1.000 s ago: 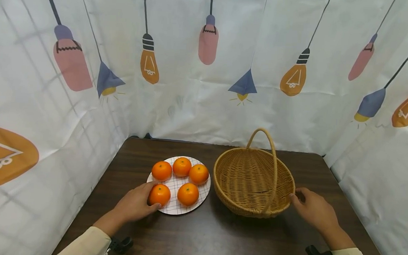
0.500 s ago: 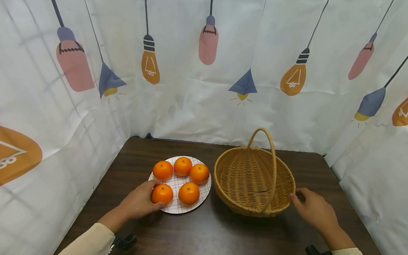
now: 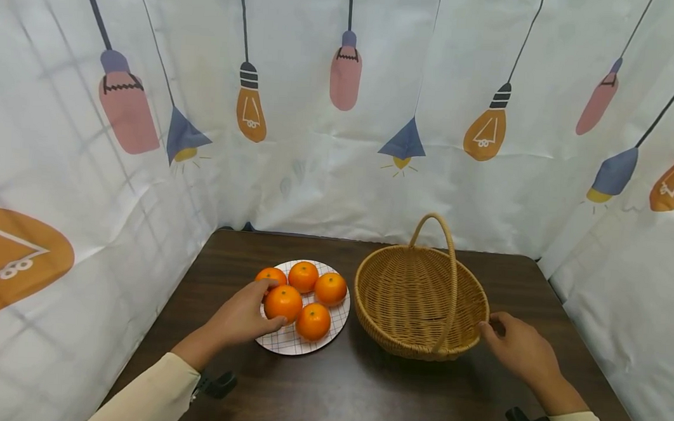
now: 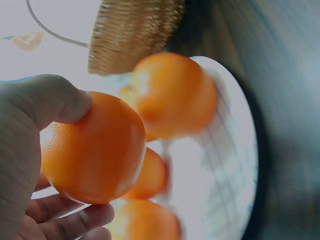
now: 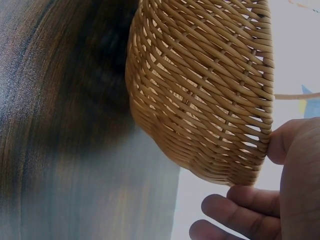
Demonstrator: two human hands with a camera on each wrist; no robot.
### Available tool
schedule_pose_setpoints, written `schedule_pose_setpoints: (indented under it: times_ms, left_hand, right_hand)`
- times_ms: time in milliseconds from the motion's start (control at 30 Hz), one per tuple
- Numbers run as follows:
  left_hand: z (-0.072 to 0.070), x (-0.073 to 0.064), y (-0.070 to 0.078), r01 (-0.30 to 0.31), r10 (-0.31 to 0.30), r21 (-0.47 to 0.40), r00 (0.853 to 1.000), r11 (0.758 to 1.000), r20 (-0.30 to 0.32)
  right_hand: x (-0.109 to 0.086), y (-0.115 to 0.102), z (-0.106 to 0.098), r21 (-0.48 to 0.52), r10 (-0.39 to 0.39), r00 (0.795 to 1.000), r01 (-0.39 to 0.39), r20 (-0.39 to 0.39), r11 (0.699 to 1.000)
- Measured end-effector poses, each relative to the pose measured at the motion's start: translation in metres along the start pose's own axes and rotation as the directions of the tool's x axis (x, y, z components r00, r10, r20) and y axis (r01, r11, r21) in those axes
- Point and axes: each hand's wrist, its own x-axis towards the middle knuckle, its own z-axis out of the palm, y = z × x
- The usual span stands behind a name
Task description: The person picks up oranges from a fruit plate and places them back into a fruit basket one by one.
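Left hand (image 3: 243, 320) has its fingers wrapped round a mandarin (image 3: 283, 302) just left of the wicker basket (image 3: 421, 297), whose right rim the right hand (image 3: 515, 350) pinches.

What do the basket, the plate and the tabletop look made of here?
Basket: woven wicker or rattan, tan and matte, with interlaced strands plain in the right wrist view. Plate: white with a thin grid print, smooth; ceramic, melamine or paper cannot be told. Table: dark brown wood or wood-look laminate, with streaky grain and a slight sheen.
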Motion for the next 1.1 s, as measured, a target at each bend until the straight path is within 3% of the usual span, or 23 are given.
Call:
schedule_pose_setpoints:
  times_ms: [267,533,1100]
  left_hand:
    - [-0.006,0.008,0.023,-0.016,0.017,-0.066,1.0,0.998,0.016]
    - [-0.009,0.012,0.032,-0.07,0.071,-0.073,0.997,0.995,0.009]
    - [-0.011,0.023,0.06,-0.108,0.111,-0.125,0.994,0.986,0.017]
  right_hand:
    - [0.001,-0.001,-0.001,-0.003,-0.008,1.0,0.008,0.003,1.0]
    - [0.001,-0.003,-0.004,-0.005,-0.018,1.0,0.018,0.011,1.0]
    - [0.004,-0.002,-0.005,-0.023,-0.002,1.0,0.002,0.029,1.0]
